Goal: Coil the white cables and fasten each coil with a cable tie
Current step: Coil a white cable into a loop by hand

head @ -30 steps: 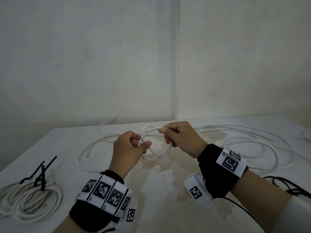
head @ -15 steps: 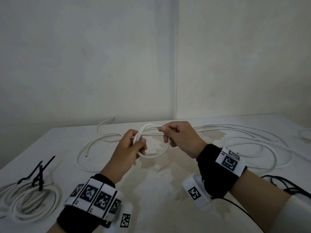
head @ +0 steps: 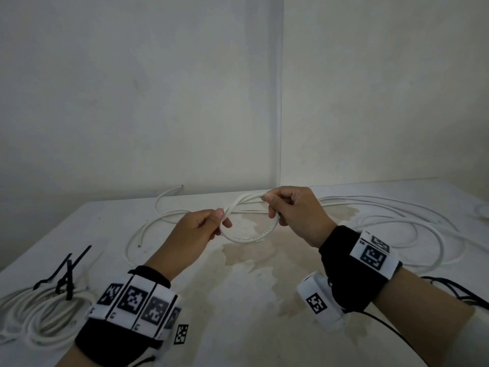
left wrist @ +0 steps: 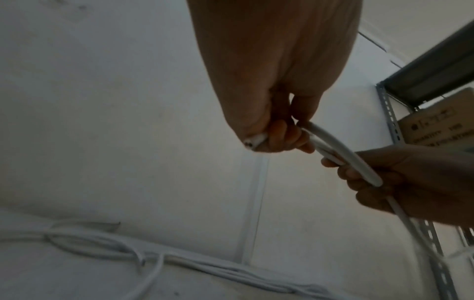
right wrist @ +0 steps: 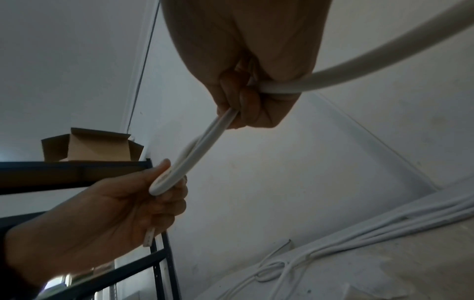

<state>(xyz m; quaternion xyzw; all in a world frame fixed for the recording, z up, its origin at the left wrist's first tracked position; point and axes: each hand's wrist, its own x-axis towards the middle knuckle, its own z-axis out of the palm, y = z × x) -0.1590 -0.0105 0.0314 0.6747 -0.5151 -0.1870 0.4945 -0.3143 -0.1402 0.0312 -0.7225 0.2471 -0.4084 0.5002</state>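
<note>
Both hands hold a small loop of white cable (head: 248,235) above the table. My left hand (head: 209,226) pinches the loop's left end between thumb and fingers, and the cable's cut end (left wrist: 252,143) sticks out of that fist. My right hand (head: 280,207) grips the loop's right end, fingers curled round it (right wrist: 277,86). From there the cable runs off to the right. Loose lengths of white cable (head: 397,221) lie spread over the far and right part of the table. A finished coil (head: 39,316) with black cable ties (head: 66,274) lies at the near left.
The white table (head: 264,313) carries a brownish stain in its middle. Walls meet in a corner (head: 280,128) behind it. A thin black wire (head: 455,290) runs off the right wrist. A dark metal shelf with a cardboard box (right wrist: 89,146) stands to one side.
The hands have drawn apart and the upright round loop has been flattened into a longer, narrower one. The left hand moved left and down; the right hand kept its place.
</note>
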